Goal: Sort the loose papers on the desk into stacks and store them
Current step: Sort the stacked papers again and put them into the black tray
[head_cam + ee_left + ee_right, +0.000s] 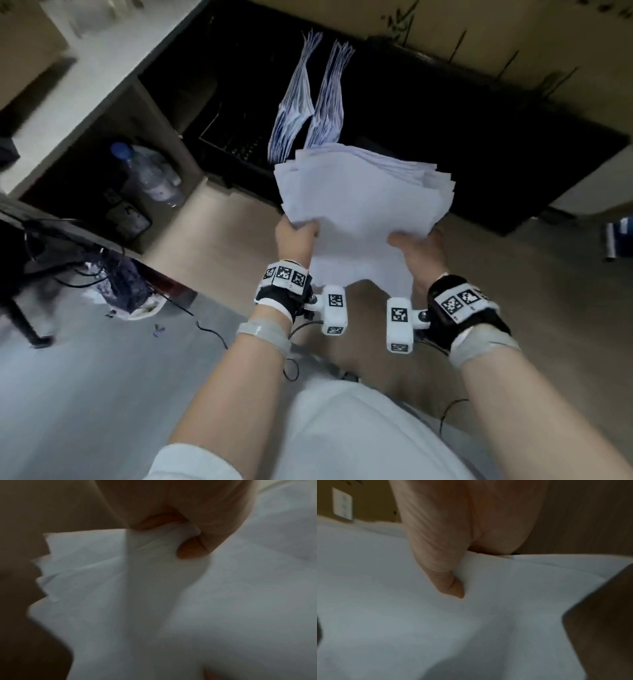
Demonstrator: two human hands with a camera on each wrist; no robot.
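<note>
A loose stack of white papers (363, 202) hangs in the air in front of a dark desk. My left hand (296, 236) grips its near left edge, thumb on top. My right hand (419, 248) grips the near right edge the same way. In the left wrist view the thumb (192, 550) presses on the fanned sheets (120, 588). In the right wrist view the thumb (452, 586) pinches the papers (402, 615). Two more bundles of printed papers (308, 102) stand upright in a black wire rack (236, 147) just beyond the held stack.
The dark desk top (479, 144) runs behind the papers. A shelf unit at the left holds a plastic water bottle (147, 174). Cables and a bag (120, 287) lie on the floor at the left. A cardboard box (513, 31) sits at the back.
</note>
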